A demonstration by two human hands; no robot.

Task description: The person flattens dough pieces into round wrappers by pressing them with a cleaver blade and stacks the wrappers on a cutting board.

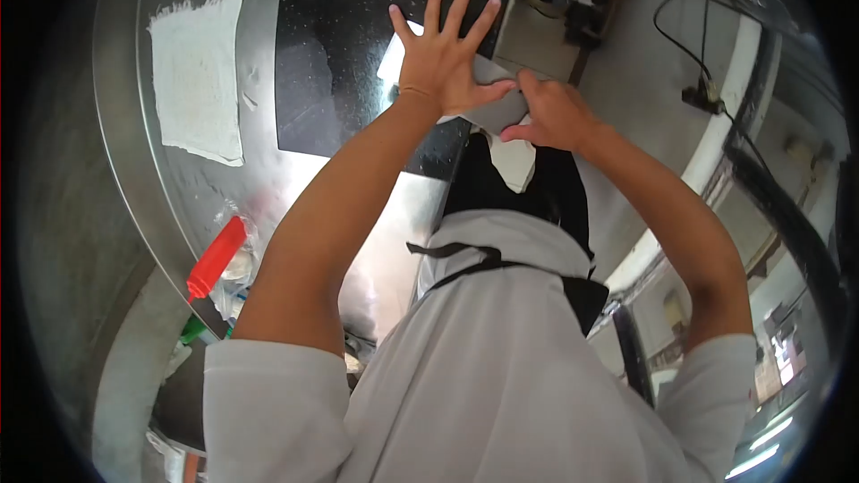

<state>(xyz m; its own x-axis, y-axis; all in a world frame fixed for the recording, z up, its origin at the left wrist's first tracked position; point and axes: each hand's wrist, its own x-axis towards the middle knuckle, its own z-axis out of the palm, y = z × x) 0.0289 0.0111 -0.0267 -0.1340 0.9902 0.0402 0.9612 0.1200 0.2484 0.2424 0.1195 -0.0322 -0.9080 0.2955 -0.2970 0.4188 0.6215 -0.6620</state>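
Note:
My left hand (440, 67) lies flat, palm down, with its fingers spread on the black speckled slab (358, 9) near its right edge. A pale grey, thin flat sheet (497, 109) stretches between my two hands; I cannot tell whether it is dough or cloth. My right hand (557, 114) pinches the sheet's right side, thumb below and fingers above, just off the slab's edge. Part of the sheet is hidden under my left hand. Below it hangs a whitish piece (513, 163), perhaps joined to it.
On the metal counter (259, 116) at left lies a white rectangular piece (197, 80) with a ragged top edge. Nearer me is a red object (217, 257) beside clear plastic. Dark equipment (573, 0) sits beyond the slab's right edge. A cable (702, 58) hangs at the right.

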